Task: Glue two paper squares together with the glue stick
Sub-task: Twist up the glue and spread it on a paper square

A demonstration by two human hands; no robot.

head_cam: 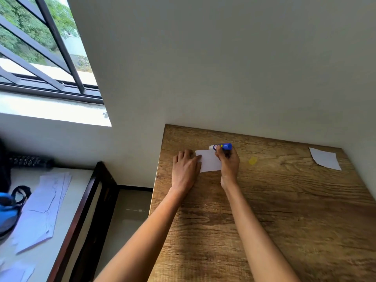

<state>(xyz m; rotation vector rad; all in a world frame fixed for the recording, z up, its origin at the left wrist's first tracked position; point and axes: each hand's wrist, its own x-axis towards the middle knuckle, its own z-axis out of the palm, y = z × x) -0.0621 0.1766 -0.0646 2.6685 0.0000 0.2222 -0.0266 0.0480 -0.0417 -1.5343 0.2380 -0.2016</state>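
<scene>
A white paper square (209, 160) lies on the wooden table (284, 210) near its far left corner. My left hand (186, 169) rests flat on the paper's left edge with fingers spread over it. My right hand (228, 163) grips a blue glue stick (221, 146), which lies almost level with its pale tip pointing left, over the paper's far right corner. A second white paper square (325, 158) lies apart at the table's far right, by the wall. A small yellow cap (253, 160) lies on the table just right of my right hand.
White walls close off the table's far and right sides. Left of the table is a gap down to the floor, then a lower surface (67, 200) with loose white sheets (44, 206) and a blue and black object (8, 210). A barred window is at the upper left.
</scene>
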